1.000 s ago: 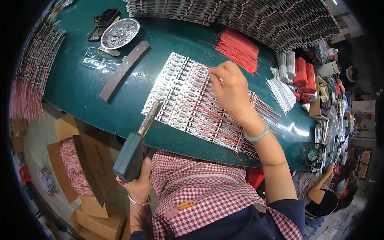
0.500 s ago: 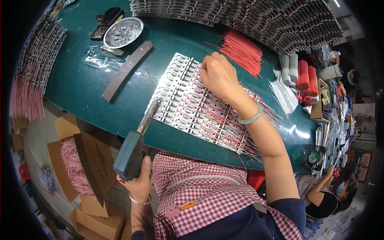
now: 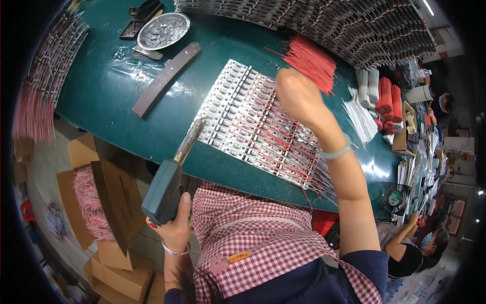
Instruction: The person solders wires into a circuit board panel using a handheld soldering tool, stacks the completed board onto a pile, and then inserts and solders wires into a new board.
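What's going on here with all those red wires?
At a green table, a person's left hand holds a teal tool, its metal tip at the left corner of a white panel of small parts. The blurred right hand is over the panel's far edge, near a pile of loose red wires; I can't tell if it's holding anything. More thin wires lie across the panel.

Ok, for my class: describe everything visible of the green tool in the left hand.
The green tool has a boxy, plastic-looking housing and a straight, metallic-looking shaft, mottled and ending in a narrower tip. The left hand grips it low, hiding much of the handle. It slants up and rightward, tip at the lower-left corner of the white panel; whether they touch is unclear.
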A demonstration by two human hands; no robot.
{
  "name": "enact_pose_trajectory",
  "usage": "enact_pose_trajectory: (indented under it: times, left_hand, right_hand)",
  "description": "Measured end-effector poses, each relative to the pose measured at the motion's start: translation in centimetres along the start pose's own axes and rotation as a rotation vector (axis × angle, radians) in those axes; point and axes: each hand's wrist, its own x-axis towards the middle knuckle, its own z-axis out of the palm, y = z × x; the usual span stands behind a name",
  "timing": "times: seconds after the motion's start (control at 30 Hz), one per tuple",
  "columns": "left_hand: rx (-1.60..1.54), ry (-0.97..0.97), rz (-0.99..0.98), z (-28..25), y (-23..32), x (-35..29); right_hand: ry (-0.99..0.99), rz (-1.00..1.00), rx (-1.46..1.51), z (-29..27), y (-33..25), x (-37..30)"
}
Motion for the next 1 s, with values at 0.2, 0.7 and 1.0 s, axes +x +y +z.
enact_pose_trajectory:
  times: [0.2,0.7,1.0]
  left_hand:
    - [-0.003,-0.02,-0.063,-0.7,-0.3,-0.3]
    - [0.006,-0.091,-0.073,-0.4,0.1,-2.0]
    - [0.033,-0.12,0.001,0.7,1.4,-1.3]
  right_hand:
    - [0.103,0.06,-0.022,-3.8,3.7,-8.5]
    - [0.259,-0.071,0.58,4.3,-8.9,-8.3]
    - [0.206,-0.001,0.588,5.0,-9.3,-7.6]
